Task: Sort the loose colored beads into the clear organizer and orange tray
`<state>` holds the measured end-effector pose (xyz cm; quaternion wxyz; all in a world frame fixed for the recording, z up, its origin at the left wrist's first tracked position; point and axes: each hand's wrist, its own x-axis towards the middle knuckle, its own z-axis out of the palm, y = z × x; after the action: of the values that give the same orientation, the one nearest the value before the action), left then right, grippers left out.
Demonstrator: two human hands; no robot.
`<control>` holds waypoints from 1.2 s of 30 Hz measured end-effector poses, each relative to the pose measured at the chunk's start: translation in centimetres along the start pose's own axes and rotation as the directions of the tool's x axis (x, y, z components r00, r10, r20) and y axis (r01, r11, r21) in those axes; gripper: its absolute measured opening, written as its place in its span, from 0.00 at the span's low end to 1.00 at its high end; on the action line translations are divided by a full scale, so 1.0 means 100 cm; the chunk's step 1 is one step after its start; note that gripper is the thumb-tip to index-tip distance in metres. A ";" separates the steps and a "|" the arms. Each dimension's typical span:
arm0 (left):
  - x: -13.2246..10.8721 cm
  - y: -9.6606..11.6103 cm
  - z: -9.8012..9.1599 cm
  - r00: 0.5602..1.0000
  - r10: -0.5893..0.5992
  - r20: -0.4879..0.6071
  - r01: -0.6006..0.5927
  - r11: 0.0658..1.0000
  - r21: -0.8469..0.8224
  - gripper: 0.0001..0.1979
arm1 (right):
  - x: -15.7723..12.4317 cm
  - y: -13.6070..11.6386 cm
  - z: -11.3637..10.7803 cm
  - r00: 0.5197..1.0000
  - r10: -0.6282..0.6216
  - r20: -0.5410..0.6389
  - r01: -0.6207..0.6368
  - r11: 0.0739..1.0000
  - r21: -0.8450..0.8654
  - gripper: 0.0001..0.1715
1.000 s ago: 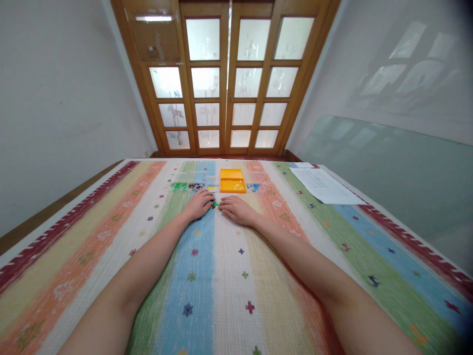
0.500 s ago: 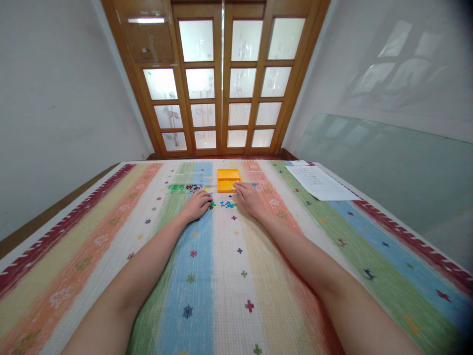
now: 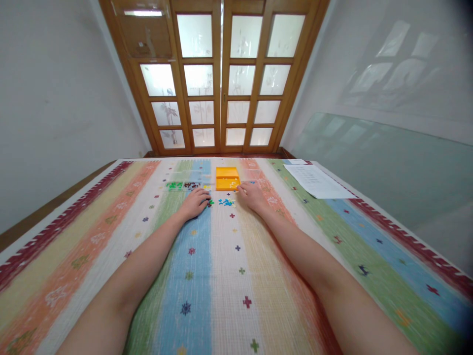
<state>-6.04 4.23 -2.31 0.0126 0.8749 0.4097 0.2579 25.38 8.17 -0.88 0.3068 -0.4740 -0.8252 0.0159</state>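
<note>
My left hand [image 3: 195,203] rests on the cloth with its fingers lying loosely bent and slightly apart, beside a few small green and dark pieces [image 3: 210,203]. Near the front right corner of an open orange box [image 3: 227,172], my right hand [image 3: 252,196] has its fingertips drawn together; whatever they hold, if anything, is too small to make out. Several whitish bits [image 3: 232,184] lie in the box's front half. Between the hands, small blue and yellow pieces [image 3: 226,202] are scattered on the cloth.
Clear containers hold green pieces [image 3: 174,186], dark red pieces [image 3: 191,186] and yellow pieces [image 3: 207,188], left of the orange box. Blue pieces [image 3: 253,182] show behind my right hand. Printed paper [image 3: 318,181] lies at the right on the striped tablecloth [image 3: 225,276].
My right hand has drawn back slightly from the orange box's front corner, leaving more whitish bits in view. The left hand stays nearly in place, and the whole view has shifted a little.
</note>
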 end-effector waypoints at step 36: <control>0.000 -0.001 0.003 1.000 -0.010 -0.006 0.010 1.000 -0.010 0.14 | -0.007 -0.016 0.000 0.982 -0.064 0.179 0.081 0.992 -0.093 0.20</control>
<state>-5.95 4.37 -2.54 0.0171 0.8719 0.4129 0.2626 24.43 6.78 -0.71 0.2093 -0.4551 -0.8655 0.0050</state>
